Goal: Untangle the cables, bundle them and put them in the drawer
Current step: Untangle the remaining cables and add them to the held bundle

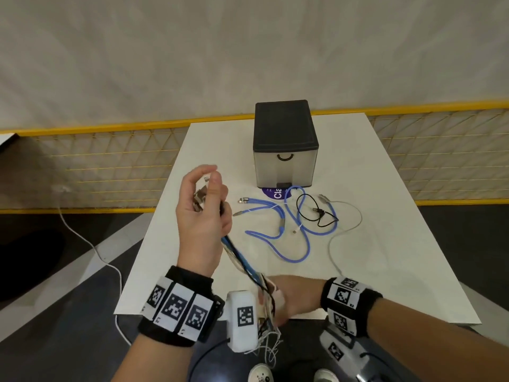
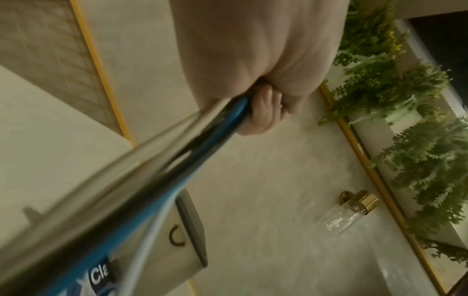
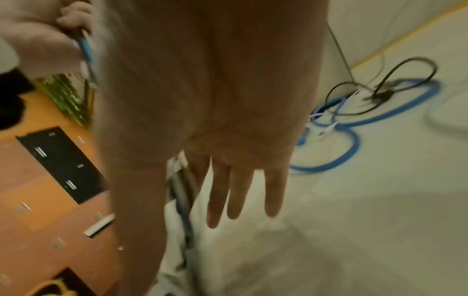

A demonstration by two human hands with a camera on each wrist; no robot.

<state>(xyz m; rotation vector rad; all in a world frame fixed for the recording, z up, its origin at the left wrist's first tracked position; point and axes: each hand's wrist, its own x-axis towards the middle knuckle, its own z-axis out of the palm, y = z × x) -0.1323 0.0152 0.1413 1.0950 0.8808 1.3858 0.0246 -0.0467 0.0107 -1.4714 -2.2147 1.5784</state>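
Cables (image 1: 239, 260) run taut between your two hands, a gathered run of blue, black and pale strands held above the near left part of the white table (image 1: 385, 244); your left hand (image 1: 202, 213) is raised with its fingers curled round the upper end, connectors poking out by the thumb, and the left wrist view shows the strands leaving the closed fist (image 2: 266, 104); your right hand (image 1: 292, 299) sits low at the table's near edge, and its wrist view shows three fingers (image 3: 243, 192) stretched straight while the strands pass between thumb and forefinger, so whether it truly pinches them cannot be told; loose on the table lie a blue cable (image 1: 289, 238) in wide loops, a thin black cable (image 1: 316, 210) crossing it and a grey cable (image 1: 347, 221) curving to the right; beyond them stands the drawer unit (image 1: 285, 150), black top, silvery front, drawer closed, curved handle showing; under its front edge peeks a purple label (image 1: 275, 193) reading "Cla", the rest hidden; your wristbands carry black-and-white square codes
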